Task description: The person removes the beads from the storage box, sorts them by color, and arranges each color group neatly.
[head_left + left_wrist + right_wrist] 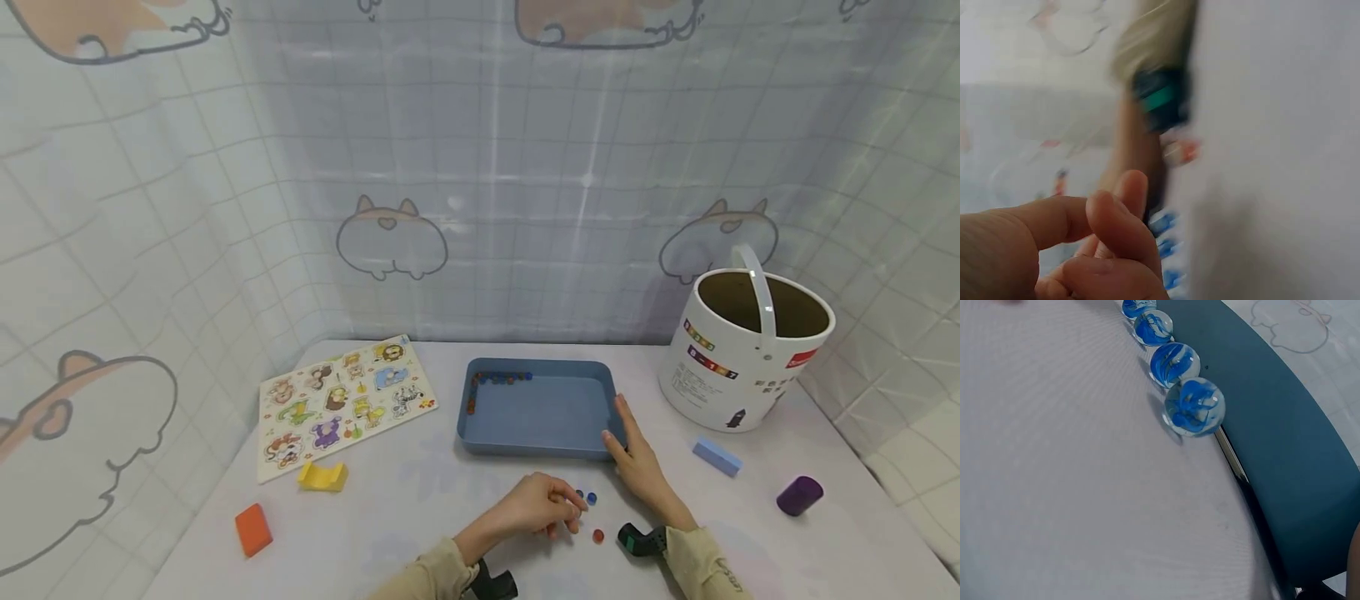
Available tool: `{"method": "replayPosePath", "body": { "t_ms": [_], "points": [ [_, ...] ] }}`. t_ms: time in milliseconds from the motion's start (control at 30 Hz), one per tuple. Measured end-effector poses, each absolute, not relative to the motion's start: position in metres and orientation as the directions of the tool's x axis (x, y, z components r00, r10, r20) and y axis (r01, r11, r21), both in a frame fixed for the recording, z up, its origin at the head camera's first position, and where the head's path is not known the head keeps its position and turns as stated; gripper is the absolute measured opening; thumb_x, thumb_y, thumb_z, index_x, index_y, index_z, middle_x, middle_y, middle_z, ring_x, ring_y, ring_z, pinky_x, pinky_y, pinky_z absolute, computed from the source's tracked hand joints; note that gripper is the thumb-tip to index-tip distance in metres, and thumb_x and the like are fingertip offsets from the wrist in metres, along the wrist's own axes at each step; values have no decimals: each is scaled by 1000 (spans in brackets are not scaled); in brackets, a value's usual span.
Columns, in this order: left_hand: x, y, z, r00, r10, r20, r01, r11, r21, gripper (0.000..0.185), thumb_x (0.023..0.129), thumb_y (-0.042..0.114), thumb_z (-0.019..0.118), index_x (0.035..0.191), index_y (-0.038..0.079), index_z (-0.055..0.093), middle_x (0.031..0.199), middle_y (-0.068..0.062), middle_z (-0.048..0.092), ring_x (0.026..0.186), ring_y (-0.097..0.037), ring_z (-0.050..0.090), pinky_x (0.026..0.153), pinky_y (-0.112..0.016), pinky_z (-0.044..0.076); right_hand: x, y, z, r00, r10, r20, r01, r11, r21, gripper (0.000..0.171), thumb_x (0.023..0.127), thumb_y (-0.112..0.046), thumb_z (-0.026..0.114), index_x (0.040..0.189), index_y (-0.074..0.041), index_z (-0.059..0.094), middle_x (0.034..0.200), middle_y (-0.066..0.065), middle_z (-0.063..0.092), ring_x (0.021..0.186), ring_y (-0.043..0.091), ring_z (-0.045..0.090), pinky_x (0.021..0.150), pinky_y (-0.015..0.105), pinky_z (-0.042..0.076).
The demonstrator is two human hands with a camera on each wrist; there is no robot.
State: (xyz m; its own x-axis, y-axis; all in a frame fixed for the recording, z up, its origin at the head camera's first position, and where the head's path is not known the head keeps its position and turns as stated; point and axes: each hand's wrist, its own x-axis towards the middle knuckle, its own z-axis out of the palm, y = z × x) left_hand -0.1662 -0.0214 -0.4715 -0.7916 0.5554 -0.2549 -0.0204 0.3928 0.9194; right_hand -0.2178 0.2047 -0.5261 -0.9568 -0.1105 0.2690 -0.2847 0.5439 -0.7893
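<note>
Your table [420, 517] carries, at far right, a white bucket [738, 354] with its handle up. At centre sits the blue tray [540, 408], with a row of marbles along its back-left corner [498, 380]. An animal puzzle board [341, 400] lies left of the tray. Your right hand [637, 458] rests flat against the tray's near right corner, fingers straight. Your left hand [540, 502] sits on the table just in front of the tray, fingers curled with tips drawn together; whether it pinches a marble cannot be told. Loose blocks: orange [252, 529], yellow [322, 477], light blue [716, 456], purple cylinder [799, 495]. Smallest: blue marbles [591, 498] just beside your left fingertips and a red marble [597, 536] near them. The right wrist view shows blue marbles [1194, 406] lined up beside the tray wall [1285, 450].
</note>
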Motion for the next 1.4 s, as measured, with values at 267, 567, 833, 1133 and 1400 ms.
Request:
{"method": "replayPosePath", "body": {
  "t_ms": [267, 567, 833, 1133, 1400],
  "points": [
    [-153, -10, -485, -758, 566, -325, -32, 465, 885, 16, 89, 8, 62, 88, 19, 74, 66, 2, 71, 38, -7, 44, 37, -19, 26, -220, 207, -527, -959, -97, 265, -273, 557, -785, 66, 103, -28, 48, 156, -6, 14, 162, 19, 11, 147, 44, 13, 118, 53, 15],
    [-159, -12, -477, -742, 590, -317, -9, 465, 885, 15, 91, 11, 62, 98, 16, 74, 66, 2, 71, 38, -8, 46, 38, -19, 27, -224, 209, -525, -963, -103, 249, -265, 547, -794, 68, 103, -28, 48, 156, -5, 13, 162, 20, 9, 147, 45, 11, 112, 64, 15],
    [-226, -28, -434, -846, 505, -173, 48, 395, 917, 25, 98, 17, 55, 118, 11, 69, 84, -7, 74, 50, -18, 54, 45, -25, 38, -226, 214, -524, -964, -92, 250, -259, 541, -800, 67, 103, -28, 47, 156, -7, 11, 162, 19, 7, 147, 45, 9, 113, 64, 13],
    [-319, -41, -449, -946, 234, -222, -171, 219, 961, 35, 102, 17, 46, 133, 6, 58, 116, -15, 69, 67, -11, 60, 60, -23, 43, -224, 213, -529, -969, -91, 230, -243, 533, -810, 69, 103, -30, 48, 156, -7, 11, 163, 18, 7, 148, 44, 9, 117, 53, 11],
    [-338, -32, -466, -963, 22, -267, -254, 244, 936, 32, 101, 16, 47, 127, 7, 63, 110, -16, 72, 56, -6, 55, 54, -20, 43, -220, 206, -529, -971, -94, 219, -236, 519, -822, 68, 103, -30, 47, 157, -10, 11, 163, 17, 8, 149, 42, 10, 117, 54, 13]
  ]
}}
